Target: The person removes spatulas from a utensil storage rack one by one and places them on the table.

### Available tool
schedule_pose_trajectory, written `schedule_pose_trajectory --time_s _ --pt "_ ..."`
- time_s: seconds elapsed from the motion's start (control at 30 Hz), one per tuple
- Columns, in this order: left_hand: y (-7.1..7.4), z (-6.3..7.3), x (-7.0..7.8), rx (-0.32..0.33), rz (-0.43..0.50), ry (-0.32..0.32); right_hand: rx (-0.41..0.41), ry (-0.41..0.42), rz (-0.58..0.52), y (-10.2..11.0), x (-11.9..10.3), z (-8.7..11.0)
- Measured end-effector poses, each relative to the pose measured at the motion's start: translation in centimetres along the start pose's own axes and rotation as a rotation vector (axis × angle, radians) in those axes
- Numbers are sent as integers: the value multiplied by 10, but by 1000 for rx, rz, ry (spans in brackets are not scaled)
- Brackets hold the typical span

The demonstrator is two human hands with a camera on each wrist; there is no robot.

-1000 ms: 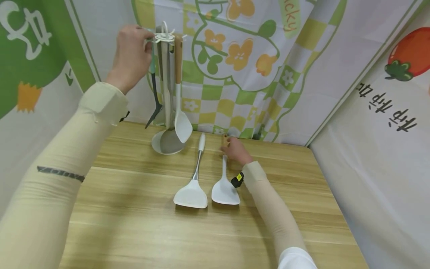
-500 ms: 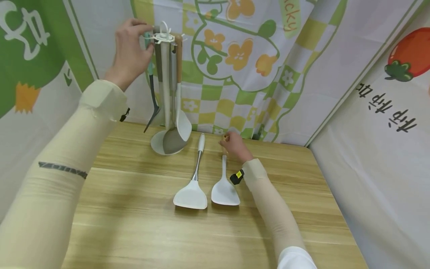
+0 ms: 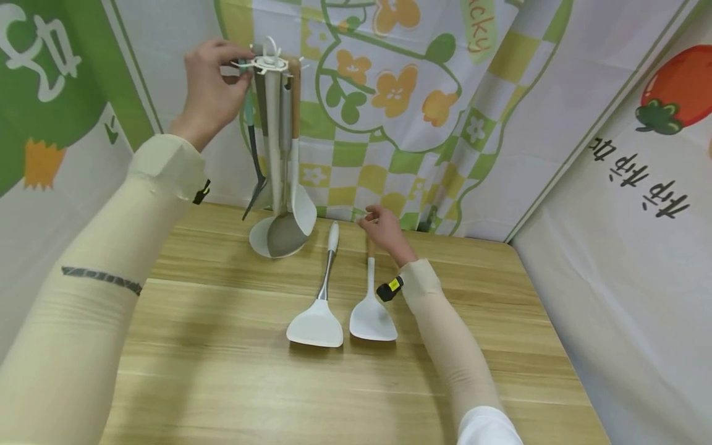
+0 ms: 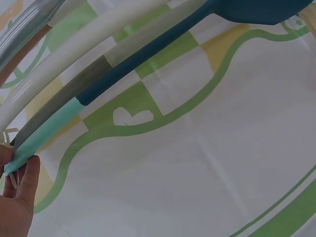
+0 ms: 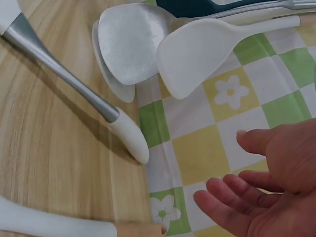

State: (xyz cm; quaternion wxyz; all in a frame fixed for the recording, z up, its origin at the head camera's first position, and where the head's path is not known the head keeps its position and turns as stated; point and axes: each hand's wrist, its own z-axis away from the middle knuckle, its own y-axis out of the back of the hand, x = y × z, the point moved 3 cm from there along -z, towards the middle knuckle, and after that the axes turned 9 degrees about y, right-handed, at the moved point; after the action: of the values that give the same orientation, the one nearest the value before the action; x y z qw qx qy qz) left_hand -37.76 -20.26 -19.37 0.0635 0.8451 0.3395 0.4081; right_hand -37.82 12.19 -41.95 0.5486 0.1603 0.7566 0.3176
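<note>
At the top of a white utensil rack (image 3: 269,63), my left hand (image 3: 214,86) pinches the teal handle of a dark-blade spatula (image 4: 148,54) between thumb and fingers; the spatula hangs down beside the rack's pole. My right hand (image 3: 385,232) hovers just over the wooden handle end of a white spatula (image 3: 371,318) lying on the table. In the right wrist view its fingers (image 5: 222,207) are loosely bent with nothing between them. A second white spatula (image 3: 315,324), with a metal shaft, lies to the left.
On the rack hang a metal spatula (image 5: 131,44) and a white spatula with a wooden handle (image 3: 304,207). The rack's round base (image 3: 259,238) stands at the back of the wooden table (image 3: 250,383), before a checked curtain (image 3: 406,164).
My right hand has let go of the wooden handle and risen slightly off it. My left hand has shifted a little left at the rack top, with the teal-handled spatula.
</note>
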Motion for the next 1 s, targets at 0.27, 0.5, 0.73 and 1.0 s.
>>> schedule_pose_trajectory --time_s 0.27,0.5,0.73,1.0 --pt "6 3 2 -18 -17 -28 81 128 -124 -2 -25 -9" --pt "8 5 3 -55 -71 -37 119 185 -178 0 -50 -19" --pt "10 5 5 -73 -89 -3 158 269 -260 5 -77 -37" --pt "11 3 7 -95 -78 52 196 344 -316 11 -107 -50"
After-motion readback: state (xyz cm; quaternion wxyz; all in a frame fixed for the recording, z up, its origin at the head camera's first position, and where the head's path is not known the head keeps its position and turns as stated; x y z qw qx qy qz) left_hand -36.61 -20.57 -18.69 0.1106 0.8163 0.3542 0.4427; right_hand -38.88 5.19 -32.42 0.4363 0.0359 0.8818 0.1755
